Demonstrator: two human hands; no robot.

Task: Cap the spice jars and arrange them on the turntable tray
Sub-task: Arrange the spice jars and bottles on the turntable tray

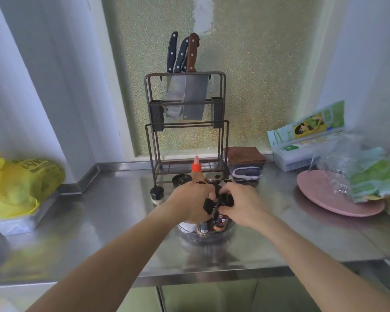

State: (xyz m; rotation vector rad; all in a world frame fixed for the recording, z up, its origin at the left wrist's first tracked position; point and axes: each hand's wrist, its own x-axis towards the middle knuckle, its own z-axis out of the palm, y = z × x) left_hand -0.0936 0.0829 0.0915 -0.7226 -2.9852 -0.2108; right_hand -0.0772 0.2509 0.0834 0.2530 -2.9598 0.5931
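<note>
Spice jars (221, 221) grouped on clear turntable tray (231, 229), mid-counter, a little back from front edge of steel counter (99, 221). Two dark-labelled jars visible beneath the hands, standing upright on tray; a white container at tray's left side, mostly hidden by left wrist.

Edges and room:
- Front: bare steel strip between tray and counter lip.
- Left: open steel out to a shallow tray carrying a yellow bag (20, 183), well apart.
- Right: open steel out to pink plate (333, 199), itself loaded with crinkled plastic and green packets.
- Rear: crowded. Small black-capped jar (157, 194) just behind-left of tray, off it. Orange-tipped squeeze bottle (196, 171), an open round container and a metal-lidded jar (213, 177) close behind the hands. Wire knife rack (185, 127) with cleavers against wall; folded cloths (245, 163) to its right.

Hand pose:
- Left hand (190, 202) reaching from lower left, forearm extended, palm down over tray's left half, fingers curled round a jar top; dark patches at fingertips.
- Right hand (242, 204) reaching from lower right, fingers clenched on a black cap (226, 200) at a jar's top, thumb toward left hand.
- Hands nearly touching above tray centre.
- Cannot tell whether cap is seated or threaded; contact hidden by fingers.
</note>
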